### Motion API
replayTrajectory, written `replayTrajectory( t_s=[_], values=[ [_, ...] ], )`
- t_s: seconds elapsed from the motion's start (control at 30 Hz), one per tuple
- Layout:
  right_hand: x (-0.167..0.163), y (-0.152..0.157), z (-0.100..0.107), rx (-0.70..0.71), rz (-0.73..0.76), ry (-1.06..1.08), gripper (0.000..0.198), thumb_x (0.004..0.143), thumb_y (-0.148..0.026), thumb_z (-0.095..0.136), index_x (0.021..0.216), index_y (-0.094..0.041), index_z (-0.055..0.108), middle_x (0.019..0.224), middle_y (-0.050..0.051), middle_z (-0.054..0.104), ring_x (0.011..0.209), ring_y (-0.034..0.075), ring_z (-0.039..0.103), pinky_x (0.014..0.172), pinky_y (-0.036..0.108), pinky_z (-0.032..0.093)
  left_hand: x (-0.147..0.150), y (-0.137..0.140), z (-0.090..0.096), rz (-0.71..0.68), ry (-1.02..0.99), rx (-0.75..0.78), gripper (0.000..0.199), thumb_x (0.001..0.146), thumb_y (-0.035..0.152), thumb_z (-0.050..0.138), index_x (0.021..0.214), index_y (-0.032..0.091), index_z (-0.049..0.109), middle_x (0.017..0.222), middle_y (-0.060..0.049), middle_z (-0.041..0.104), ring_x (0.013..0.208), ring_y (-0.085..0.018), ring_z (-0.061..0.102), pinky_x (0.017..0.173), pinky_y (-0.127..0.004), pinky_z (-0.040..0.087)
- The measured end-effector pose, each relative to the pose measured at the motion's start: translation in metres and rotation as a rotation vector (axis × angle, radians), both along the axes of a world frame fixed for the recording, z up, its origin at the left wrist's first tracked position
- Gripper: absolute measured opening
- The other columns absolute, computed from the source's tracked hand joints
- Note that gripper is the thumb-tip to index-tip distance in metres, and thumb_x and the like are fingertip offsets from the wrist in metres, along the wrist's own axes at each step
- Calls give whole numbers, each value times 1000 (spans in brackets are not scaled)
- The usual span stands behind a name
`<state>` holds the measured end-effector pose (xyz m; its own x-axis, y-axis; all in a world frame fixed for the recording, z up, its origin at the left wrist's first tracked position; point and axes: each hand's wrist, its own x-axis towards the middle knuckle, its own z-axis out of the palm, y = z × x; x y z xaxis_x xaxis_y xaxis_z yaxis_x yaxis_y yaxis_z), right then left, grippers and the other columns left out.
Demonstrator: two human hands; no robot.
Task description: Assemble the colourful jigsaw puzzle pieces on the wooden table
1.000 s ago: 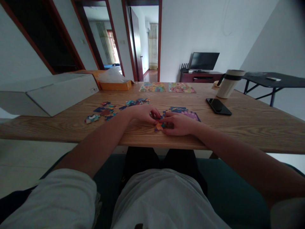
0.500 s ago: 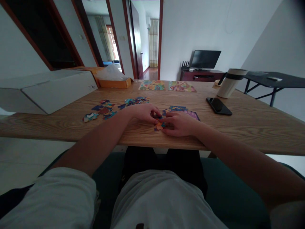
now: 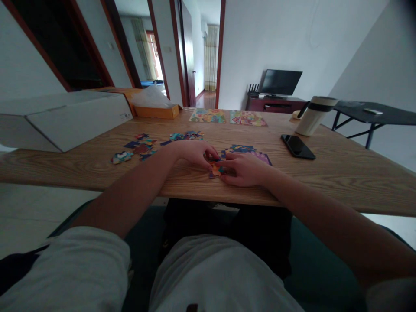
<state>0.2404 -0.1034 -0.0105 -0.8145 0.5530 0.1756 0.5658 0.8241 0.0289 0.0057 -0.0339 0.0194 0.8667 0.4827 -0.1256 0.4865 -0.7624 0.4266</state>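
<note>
Puzzle pieces point(image 3: 215, 170), orange and purple, lie near the front edge of a wooden table point(image 3: 328, 177), between my two hands; my left hand point(image 3: 194, 152) arches over, wrist bent, thumb and forefinger curled toward each other at the pieces' far side; my right hand point(image 3: 247, 169) lies low, forefinger stretched toward the left fingertips, thumb just below; whether either hand grips a piece or only presses, I cannot tell; a larger puzzle section point(image 3: 242, 148) spreads just beyond my right hand, loose pieces point(image 3: 142, 149) beyond my left forearm point(image 3: 138, 186).
</note>
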Motion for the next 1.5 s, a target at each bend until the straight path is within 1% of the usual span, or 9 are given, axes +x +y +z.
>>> replayTrajectory(
  t_s=[0.2, 0.47, 0.6, 0.7, 0.83, 0.93, 1.1, 1.23, 1.5],
  values=[
    [-1, 0, 0, 20, 18, -21, 46, 97, -48, 50, 124, -17, 70, 101, 12, 66, 85, 24, 62, 78, 36, 41, -1, 3, -1, -43, 25, -9, 36, 85, 37, 70, 119, 26, 76, 117, -3, 75, 97, -17, 68, 85, -21, 46],
    [-4, -6, 1, 134, 53, -45, 51, 102, -52, 41, 131, -19, 69, 108, 16, 67, 96, 29, 61, 79, 39, 40, -3, 10, -5, -71, 15, -9, 34, 90, 30, 63, 121, 25, 75, 118, -2, 76, 101, -17, 69, 88, -21, 47],
    [-1, -7, -3, 86, 51, -8, 49, 106, -46, 35, 130, -23, 71, 101, 13, 67, 91, 25, 61, 80, 37, 41, -3, 9, -7, -47, 2, -28, 35, 88, 32, 66, 121, 25, 75, 113, -3, 77, 95, -17, 70, 84, -22, 47],
    [0, -6, -6, -41, 26, 57, 45, 106, -45, 39, 131, -24, 71, 98, 11, 67, 85, 22, 62, 79, 34, 42, -1, 7, -6, -30, 0, -57, 39, 85, 33, 69, 123, 26, 74, 113, -3, 77, 95, -18, 70, 84, -24, 48],
    [9, 1, -9, -160, 2, 259, 41, 101, -44, 51, 131, -24, 70, 96, 7, 69, 81, 20, 62, 77, 33, 43, 1, 6, -6, 3, 44, -15, 40, 85, 32, 68, 124, 24, 73, 120, -3, 75, 101, -17, 69, 88, -22, 47],
    [25, 13, -6, -201, -103, 542, 42, 99, -43, 52, 129, -17, 68, 82, 4, 67, 67, 17, 56, 65, 31, 41, 2, 8, -9, 123, 40, 55, 37, 91, 27, 58, 125, 21, 72, 120, -4, 75, 102, -16, 68, 90, -23, 47],
    [42, 29, 3, -183, -250, 851, 37, 95, -41, 56, 118, -14, 69, 63, -3, 54, 55, 15, 46, 55, 30, 34, -1, 8, -11, 260, 16, 151, 38, 95, 38, 55, 123, 17, 72, 118, -7, 74, 101, -18, 67, 87, -25, 47],
    [42, 28, 6, -157, -272, 819, 34, 94, -40, 58, 115, -16, 69, 66, -2, 57, 56, 14, 47, 57, 30, 35, -4, 4, -7, 288, 75, 150, 51, 91, 52, 58, 126, 17, 70, 114, -8, 74, 93, -19, 65, 80, -26, 47],
    [44, 28, 5, -94, -340, 729, 35, 93, -38, 56, 117, -16, 70, 70, 1, 61, 61, 16, 52, 61, 32, 38, -1, -3, -10, 310, 74, 61, 61, 83, 59, 66, 128, 18, 67, 105, -7, 72, 90, -20, 65, 77, -27, 47]
  ],
)
